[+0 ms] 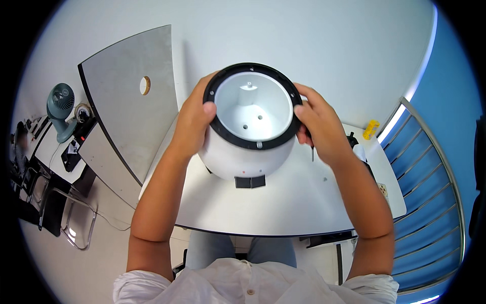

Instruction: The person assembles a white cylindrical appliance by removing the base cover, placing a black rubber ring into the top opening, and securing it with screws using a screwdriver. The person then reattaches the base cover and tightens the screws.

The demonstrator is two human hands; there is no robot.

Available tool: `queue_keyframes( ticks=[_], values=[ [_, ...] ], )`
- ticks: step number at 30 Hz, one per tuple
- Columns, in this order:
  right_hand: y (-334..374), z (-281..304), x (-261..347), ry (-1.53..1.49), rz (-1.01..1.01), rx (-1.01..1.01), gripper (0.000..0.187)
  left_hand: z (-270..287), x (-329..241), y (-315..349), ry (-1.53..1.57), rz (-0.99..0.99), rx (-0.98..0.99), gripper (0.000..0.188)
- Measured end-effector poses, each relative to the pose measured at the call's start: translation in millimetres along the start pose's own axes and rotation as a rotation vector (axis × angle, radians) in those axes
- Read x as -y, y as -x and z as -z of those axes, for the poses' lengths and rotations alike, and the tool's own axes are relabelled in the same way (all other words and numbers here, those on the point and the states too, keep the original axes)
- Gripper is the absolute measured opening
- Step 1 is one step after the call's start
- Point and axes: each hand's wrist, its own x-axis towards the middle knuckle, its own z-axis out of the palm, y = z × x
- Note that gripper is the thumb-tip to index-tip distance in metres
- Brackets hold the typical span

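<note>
A white, round appliance housing [243, 161] with a black rim ring [220, 127] is gripped between my two hands above the table. Its open top faces me, showing a white hollow inside with small holes at the bottom. Screw points dot the ring, and two black square panels [250, 182] sit low on the near side. My left hand [194, 119] is closed on the left of the rim, thumb on top. On the opposite side, my right hand [322, 124] grips the rim, its thumb also on top. A thin dark shaft [312, 153] shows below the right fingers; its upper end is hidden.
The white table [263, 215] carries a yellow item [371, 129] and dark items at the far right. A grey partition [129, 86] rises on the left. Beyond it are a desk fan [61, 109] and folding chair [76, 218]. Metal railing [430, 137] lines the right.
</note>
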Motion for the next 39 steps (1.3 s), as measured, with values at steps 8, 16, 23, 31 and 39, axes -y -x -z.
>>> queue_keyframes(
  ticks=[8, 16, 23, 31, 39],
  values=[
    [80.9, 7.2, -52.7, 0.094, 0.284, -0.055, 0.057, -26.3, -1.1, 43.7, -0.384, -0.314, 0.087, 0.089],
    [84.1, 10.6, -117.3, 0.346, 0.166, -0.044, 0.06, -37.9, 65.4, 65.2, -0.611, -0.482, 0.145, 0.079],
    [74.1, -1.7, -189.0, 0.474, 0.091, -0.023, 0.063, -35.1, 110.0, 86.8, -0.746, -0.442, 0.319, 0.07],
    [55.4, -5.2, -214.2, 0.522, 0.226, -0.028, 0.065, -32.6, 127.4, 92.4, -0.719, -0.381, 0.233, 0.063],
    [43.7, -8.8, -227.4, 0.445, 0.368, -0.054, 0.058, -34.5, 140.0, 104.7, -0.646, -0.362, 0.066, 0.064]
  ],
)
